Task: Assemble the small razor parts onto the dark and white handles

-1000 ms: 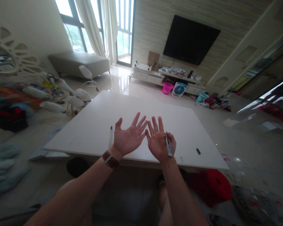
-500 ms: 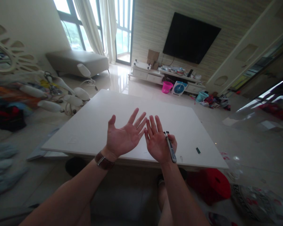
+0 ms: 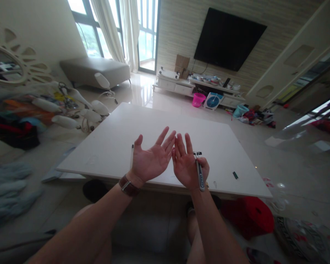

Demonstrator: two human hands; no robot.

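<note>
My left hand [image 3: 150, 161] is palm up over the white table [image 3: 107, 135], its fingers stretched out and nothing in it. Close beside it, my right hand [image 3: 187, 167] also faces up, with the fingers extended. A grey and black razor [image 3: 200, 176] is held against that palm by the thumb, its head pointing away from me. The fingertips of both hands come together or nearly so. A thin object with a dark tip [image 3: 132, 146] shows behind my left thumb, mostly hidden. On the table to the right lies a small dark green piece [image 3: 235, 175].
Below the table's right corner stands a red roll [image 3: 260, 216], with a printed clear bag [image 3: 299, 234] beside it. A chandelier with white shades [image 3: 90, 115] is at the left. Across the room are a pink basket [image 3: 198, 99] and a low cabinet [image 3: 170, 85].
The view has shifted a little, so the room and hands appear farther right. The razor's head shows more fully, and the dark-tipped object has come into sight behind my left thumb.
</note>
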